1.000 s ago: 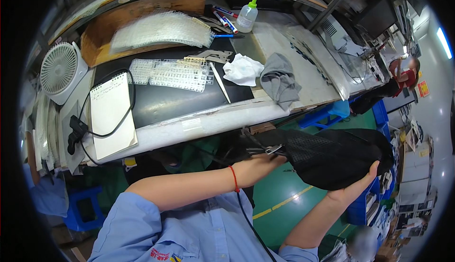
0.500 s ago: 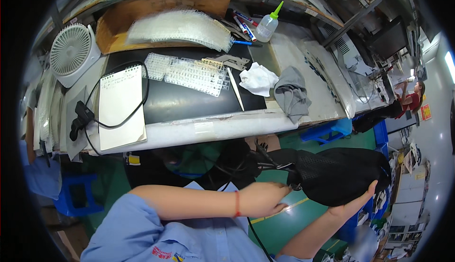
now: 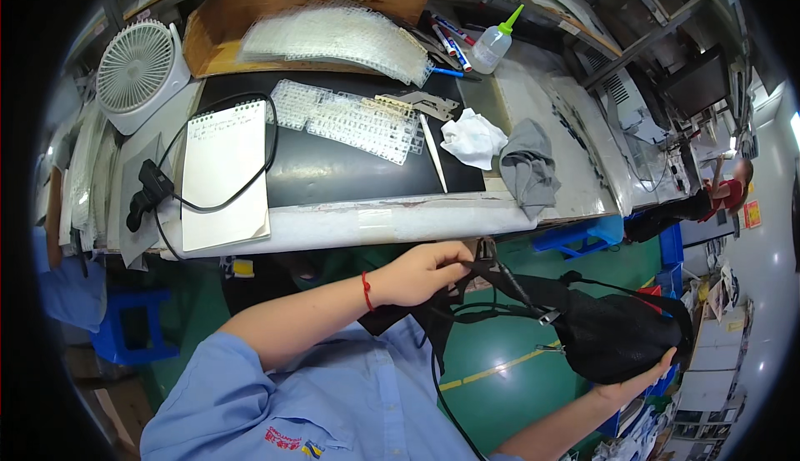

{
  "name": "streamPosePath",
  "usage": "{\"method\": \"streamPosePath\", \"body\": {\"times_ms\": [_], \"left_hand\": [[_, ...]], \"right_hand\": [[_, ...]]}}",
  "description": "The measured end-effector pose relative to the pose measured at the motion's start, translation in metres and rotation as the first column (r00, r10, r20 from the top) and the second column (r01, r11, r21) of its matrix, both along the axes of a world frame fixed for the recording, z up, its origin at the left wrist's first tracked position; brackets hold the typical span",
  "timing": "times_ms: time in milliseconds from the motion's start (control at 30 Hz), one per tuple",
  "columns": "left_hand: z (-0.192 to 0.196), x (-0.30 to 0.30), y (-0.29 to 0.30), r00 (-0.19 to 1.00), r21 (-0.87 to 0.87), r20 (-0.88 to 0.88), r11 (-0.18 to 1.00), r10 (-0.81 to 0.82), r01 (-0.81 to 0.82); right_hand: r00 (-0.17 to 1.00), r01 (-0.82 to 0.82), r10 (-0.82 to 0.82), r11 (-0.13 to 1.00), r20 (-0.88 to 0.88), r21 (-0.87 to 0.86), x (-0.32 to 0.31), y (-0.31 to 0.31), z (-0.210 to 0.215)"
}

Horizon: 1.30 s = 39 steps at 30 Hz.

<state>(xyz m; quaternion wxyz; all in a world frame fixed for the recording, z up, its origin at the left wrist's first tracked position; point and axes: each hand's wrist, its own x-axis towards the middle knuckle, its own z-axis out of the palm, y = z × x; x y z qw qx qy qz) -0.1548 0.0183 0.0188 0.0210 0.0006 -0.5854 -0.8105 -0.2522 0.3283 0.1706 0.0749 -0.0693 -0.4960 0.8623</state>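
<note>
Black mesh bag (image 3: 621, 340) hangs below the surface (image 3: 417, 219) edge, out to my right, its long axis running from my left hand (image 3: 421, 273) across to my right hand (image 3: 637, 378). Left grip is pinched shut on the bag's black strap (image 3: 500, 282) near the buckle. Right fingers cup the bag's far underside, closed against it, so that hand is nearer its bulk.
</note>
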Motion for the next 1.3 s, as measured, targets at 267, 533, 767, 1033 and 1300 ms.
{"method": "streamPosePath", "body": {"times_ms": [267, 533, 767, 1033, 1300], "left_hand": [[0.067, 0.002, -0.003, 0.947, -0.733, -0.312, 0.654, -0.079, -0.187], [0.066, -0.004, -0.015, 0.996, -0.519, -0.093, 0.854, -0.004, -0.045], [0.058, -0.004, -0.017, 0.980, -0.022, -0.025, 0.980, -0.199, 0.199], [0.006, 0.011, -0.019, 0.860, 0.174, 0.362, 0.932, -0.360, 0.317], [-0.027, 0.003, 0.025, 0.978, -0.485, 0.035, 0.859, 0.206, -0.164]], "right_hand": [[0.999, 0.041, -0.041, 0.999, -0.015, 0.005, -0.003, 0.016, -0.014], [0.998, 0.062, -0.062, 0.998, -0.016, 0.000, -0.001, 0.018, -0.012], [0.990, 0.137, -0.135, 0.990, 0.028, -0.046, 0.000, 0.017, -0.007], [0.975, 0.220, -0.220, 0.975, 0.034, -0.006, 0.001, 0.032, 0.000], [0.979, 0.198, -0.198, 0.980, 0.050, -0.005, 0.009, 0.018, 0.007]]}}
